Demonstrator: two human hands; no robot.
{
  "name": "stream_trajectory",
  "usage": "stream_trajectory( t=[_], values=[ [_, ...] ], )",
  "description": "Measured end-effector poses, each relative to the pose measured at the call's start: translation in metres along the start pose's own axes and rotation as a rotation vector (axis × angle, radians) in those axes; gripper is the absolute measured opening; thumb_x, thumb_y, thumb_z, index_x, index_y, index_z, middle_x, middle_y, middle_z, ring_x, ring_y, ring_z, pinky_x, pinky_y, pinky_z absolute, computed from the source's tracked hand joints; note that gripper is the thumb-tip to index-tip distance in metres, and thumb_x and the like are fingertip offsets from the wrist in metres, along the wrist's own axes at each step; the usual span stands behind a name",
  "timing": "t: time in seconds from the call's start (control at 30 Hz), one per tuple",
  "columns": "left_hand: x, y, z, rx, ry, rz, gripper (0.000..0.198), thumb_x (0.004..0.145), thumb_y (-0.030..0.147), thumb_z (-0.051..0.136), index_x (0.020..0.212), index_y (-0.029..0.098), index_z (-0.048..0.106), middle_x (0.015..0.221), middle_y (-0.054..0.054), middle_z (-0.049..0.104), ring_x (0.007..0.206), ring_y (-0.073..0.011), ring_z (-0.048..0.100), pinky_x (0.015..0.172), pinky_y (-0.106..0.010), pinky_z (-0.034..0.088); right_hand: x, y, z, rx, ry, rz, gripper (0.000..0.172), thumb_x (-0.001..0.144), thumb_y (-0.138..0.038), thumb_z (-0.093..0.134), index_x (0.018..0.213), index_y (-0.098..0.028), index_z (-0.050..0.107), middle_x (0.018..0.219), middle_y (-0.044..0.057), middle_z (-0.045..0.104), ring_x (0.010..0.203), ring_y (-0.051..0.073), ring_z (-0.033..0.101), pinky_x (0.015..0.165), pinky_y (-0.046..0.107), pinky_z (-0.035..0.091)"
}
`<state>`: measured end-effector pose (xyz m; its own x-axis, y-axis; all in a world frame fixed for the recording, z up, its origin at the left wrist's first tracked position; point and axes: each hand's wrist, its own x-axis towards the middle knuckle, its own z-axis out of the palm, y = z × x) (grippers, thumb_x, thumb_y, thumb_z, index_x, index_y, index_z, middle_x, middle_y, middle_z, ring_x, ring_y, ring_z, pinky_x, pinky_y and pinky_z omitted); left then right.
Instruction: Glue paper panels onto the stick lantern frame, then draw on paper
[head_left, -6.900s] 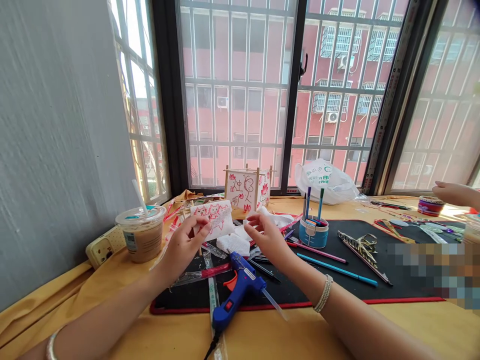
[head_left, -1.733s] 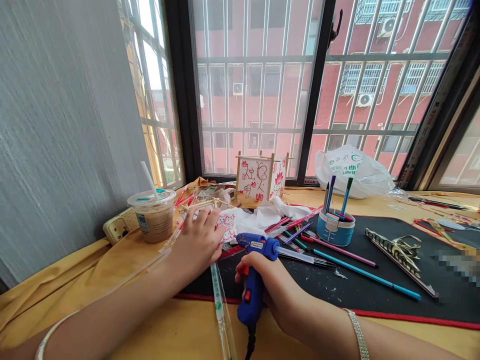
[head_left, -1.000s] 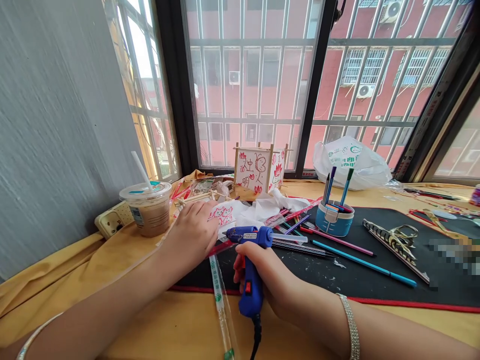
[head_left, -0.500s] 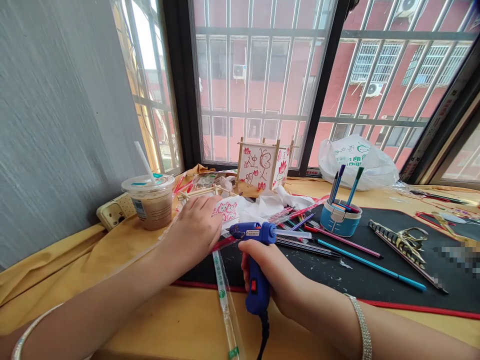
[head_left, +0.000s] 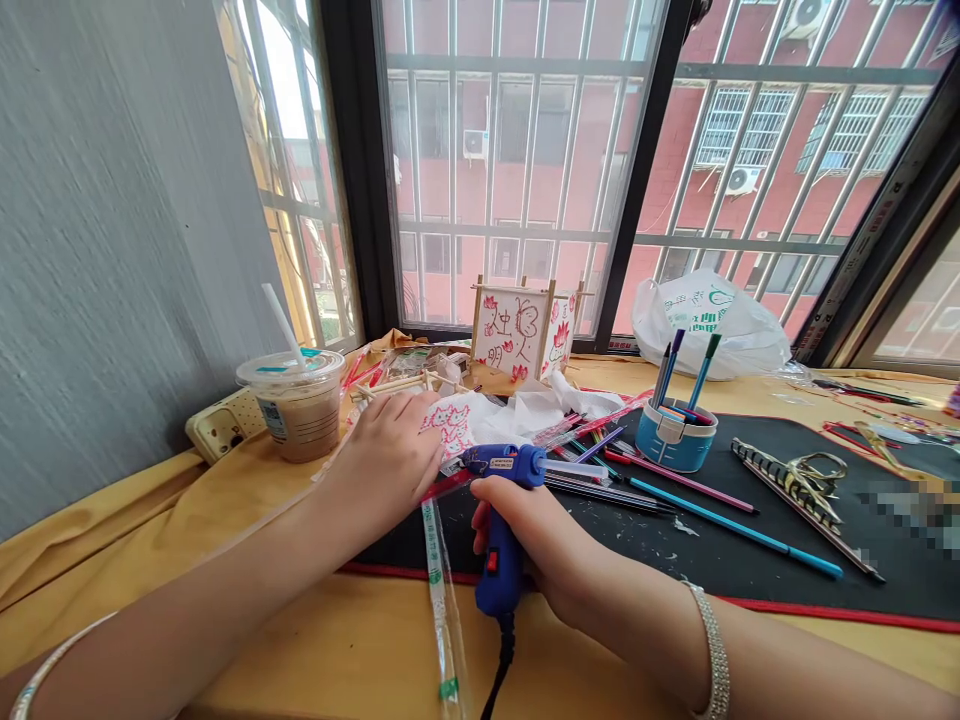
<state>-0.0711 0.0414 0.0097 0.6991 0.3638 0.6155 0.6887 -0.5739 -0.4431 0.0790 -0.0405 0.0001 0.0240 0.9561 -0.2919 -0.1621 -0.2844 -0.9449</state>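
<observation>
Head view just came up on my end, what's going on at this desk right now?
Someone's right hand grips a blue hot glue gun, its nozzle end close to a paper sheet with red drawings. The left hand rests on that sheet, which lies beside crumpled white tissue. Farther back stands a small paper lantern on a stick frame, decorated with red flowers.

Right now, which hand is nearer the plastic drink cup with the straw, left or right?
Left. The left hand lies just to the right of the plastic drink cup, not touching it. The right hand, gripping the blue hot glue gun, is farther right, beyond the left hand.
</observation>
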Motion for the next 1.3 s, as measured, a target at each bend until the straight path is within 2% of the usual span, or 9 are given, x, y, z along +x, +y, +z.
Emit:
stream_trajectory(
  t=[0.17, 0.33, 0.6, 0.87, 1.1, 1.23, 1.3],
  values=[
    [0.000, -0.002, 0.003, -0.002, -0.007, -0.046, 0.021, 0.084, 0.020, 0.048, 0.080, 0.014, 0.068, 0.115, -0.016, 0.058, 0.105, -0.0312, 0.048, 0.091, -0.048, 0.041, -0.002, 0.000, 0.000, 0.025, 0.050, 0.061, 0.012, 0.077, -0.028, 0.053, 0.077, -0.016, 0.056, 0.065, 0.000, 0.061, 0.049, 0.009, 0.051, 0.047, 0.021, 0.038],
    [0.001, -0.001, 0.002, -0.009, -0.051, -0.109, 0.015, 0.080, 0.025, 0.057, 0.082, 0.014, 0.067, 0.116, -0.017, 0.056, 0.107, -0.0328, 0.047, 0.093, -0.049, 0.040, -0.003, -0.001, 0.000, 0.045, 0.011, 0.047, 0.015, 0.077, -0.029, 0.053, 0.075, -0.015, 0.058, 0.065, 0.002, 0.062, 0.053, 0.010, 0.054, 0.050, 0.020, 0.039],
    [0.004, 0.000, 0.003, 0.053, -0.037, -0.119, 0.021, 0.078, 0.035, 0.062, 0.085, 0.015, 0.065, 0.111, -0.017, 0.057, 0.105, -0.0341, 0.049, 0.089, -0.049, 0.041, -0.003, -0.006, 0.002, 0.014, -0.079, 0.084, 0.015, 0.073, -0.030, 0.058, 0.070, -0.015, 0.058, 0.060, -0.002, 0.060, 0.048, 0.008, 0.051, 0.050, 0.021, 0.042],
    [0.004, -0.001, 0.003, 0.070, -0.052, -0.142, 0.021, 0.076, 0.036, 0.064, 0.082, 0.016, 0.063, 0.111, -0.014, 0.057, 0.105, -0.0325, 0.050, 0.089, -0.047, 0.042, -0.002, -0.004, 0.002, -0.022, 0.022, 0.073, 0.013, 0.078, -0.027, 0.055, 0.076, -0.015, 0.058, 0.063, -0.001, 0.062, 0.047, 0.008, 0.052, 0.048, 0.020, 0.041],
    [0.005, 0.000, 0.002, 0.108, -0.049, -0.134, 0.021, 0.072, 0.036, 0.068, 0.082, 0.018, 0.063, 0.108, -0.013, 0.059, 0.101, -0.0313, 0.052, 0.087, -0.045, 0.043, 0.006, 0.003, -0.001, 0.116, 0.106, 0.026, 0.015, 0.079, -0.029, 0.057, 0.085, -0.016, 0.056, 0.072, 0.001, 0.062, 0.062, 0.011, 0.058, 0.054, 0.022, 0.049],
    [0.005, 0.001, 0.002, 0.135, -0.048, -0.110, 0.022, 0.070, 0.037, 0.070, 0.079, 0.017, 0.064, 0.105, -0.013, 0.061, 0.099, -0.0319, 0.052, 0.088, -0.047, 0.041, 0.008, 0.006, -0.002, 0.163, 0.131, 0.031, 0.018, 0.079, -0.033, 0.057, 0.086, -0.016, 0.056, 0.070, 0.001, 0.062, 0.060, 0.012, 0.058, 0.054, 0.024, 0.050],
    [0.004, 0.000, 0.003, 0.124, -0.040, -0.098, 0.028, 0.068, 0.043, 0.071, 0.080, 0.017, 0.065, 0.107, -0.014, 0.060, 0.100, -0.0332, 0.051, 0.088, -0.049, 0.040, 0.008, 0.006, -0.002, 0.212, 0.155, 0.032, 0.018, 0.078, -0.033, 0.058, 0.086, -0.017, 0.055, 0.068, 0.000, 0.061, 0.058, 0.012, 0.057, 0.054, 0.025, 0.051]
  ],
)
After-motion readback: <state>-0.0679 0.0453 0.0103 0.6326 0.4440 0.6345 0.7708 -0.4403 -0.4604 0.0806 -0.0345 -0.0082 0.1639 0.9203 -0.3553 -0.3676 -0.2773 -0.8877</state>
